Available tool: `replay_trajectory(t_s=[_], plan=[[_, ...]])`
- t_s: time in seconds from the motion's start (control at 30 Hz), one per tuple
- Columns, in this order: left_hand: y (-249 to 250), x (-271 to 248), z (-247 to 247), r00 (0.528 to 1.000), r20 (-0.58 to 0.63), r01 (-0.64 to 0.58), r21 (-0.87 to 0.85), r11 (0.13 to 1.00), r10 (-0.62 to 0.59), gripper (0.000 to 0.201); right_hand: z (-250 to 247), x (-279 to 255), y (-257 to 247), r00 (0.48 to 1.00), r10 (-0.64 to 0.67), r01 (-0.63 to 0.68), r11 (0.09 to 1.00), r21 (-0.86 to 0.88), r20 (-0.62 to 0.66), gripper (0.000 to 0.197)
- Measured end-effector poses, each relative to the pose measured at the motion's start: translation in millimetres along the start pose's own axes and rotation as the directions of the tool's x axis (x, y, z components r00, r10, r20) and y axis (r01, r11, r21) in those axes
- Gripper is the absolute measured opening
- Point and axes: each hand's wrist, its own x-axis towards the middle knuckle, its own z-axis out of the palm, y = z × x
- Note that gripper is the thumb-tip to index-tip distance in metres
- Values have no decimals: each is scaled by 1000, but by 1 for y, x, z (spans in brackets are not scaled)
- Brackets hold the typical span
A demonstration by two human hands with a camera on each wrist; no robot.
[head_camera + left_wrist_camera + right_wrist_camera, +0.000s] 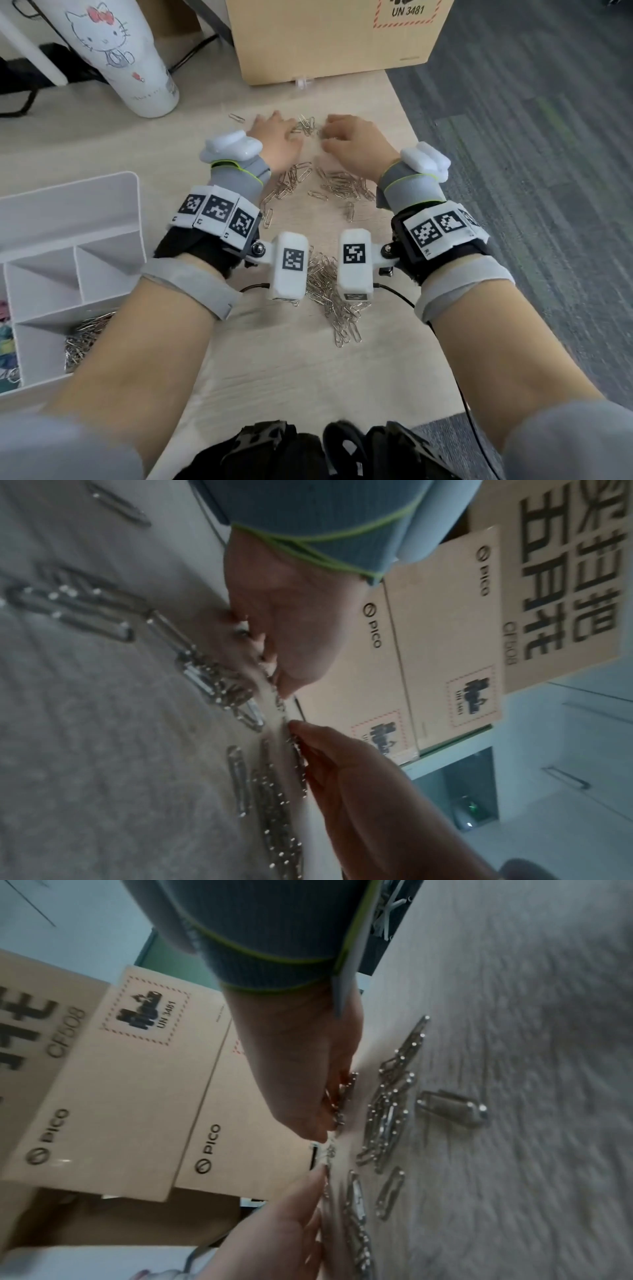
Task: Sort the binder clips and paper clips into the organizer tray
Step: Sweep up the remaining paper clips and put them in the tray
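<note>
Silver paper clips lie scattered down the middle of the wooden table, with a thicker heap nearer me. My left hand and right hand rest on the table at the far end of the scatter, fingers pointing inward, with a small bunch of clips between them. In the left wrist view my left hand stands on its edge with clips along it. The right hand does the same in its own view. The white organizer tray sits at the left; one compartment holds paper clips, and coloured binder clips show at its left edge.
A white cartoon-cat tumbler stands at the back left and a cardboard box right behind the hands. One stray clip lies left of my left hand. The table's right edge drops to grey carpet. Thin black cables trail from the wrist cameras.
</note>
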Motion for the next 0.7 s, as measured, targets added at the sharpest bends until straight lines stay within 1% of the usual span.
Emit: replay_trajectory(t_s=[0.03,0.1,0.13,0.17,0.23,0.3,0.37,0.43,0.47,0.53,0.63,0.7], plan=[[1,-2,-4,998,-64,-15,-32,999,13,35,-2,0,-2,999,21,-19,999,35,-41,29],[-2,1,-13,975,-222,-22,-94,995,1,32,-6,1,-4,987,52,-43,997,65,-154,28],[-6,6,-16,962,-271,-18,-93,996,-8,35,-8,2,-4,979,62,-52,997,57,-192,29],[-9,12,-17,959,-284,-3,-61,998,-14,38,-9,2,-2,977,70,-60,997,52,-201,31],[-16,22,-15,972,-231,42,28,999,-34,44,-8,3,-1,987,84,-74,994,80,-135,35],[-21,29,-7,988,-133,77,28,997,-73,48,-4,5,-4,998,62,-60,992,110,-13,41],[-23,29,1,995,-62,79,-8,997,-79,50,2,7,-7,994,2,-7,999,46,107,47],[-21,26,3,999,-44,30,-38,999,-32,48,6,9,-10,980,-39,57,995,-86,196,52],[-19,23,3,1000,-26,-2,-57,998,1,47,7,9,-11,974,-51,84,986,-146,221,53],[-15,12,5,998,29,-47,-89,995,50,45,10,5,-12,965,-73,125,972,-199,251,56],[-7,-2,9,992,71,-97,-89,991,104,45,11,-8,-10,955,-92,145,974,-173,281,58],[-3,-13,10,986,102,-123,-78,989,131,46,10,-20,-9,957,-105,151,977,-153,272,57]])
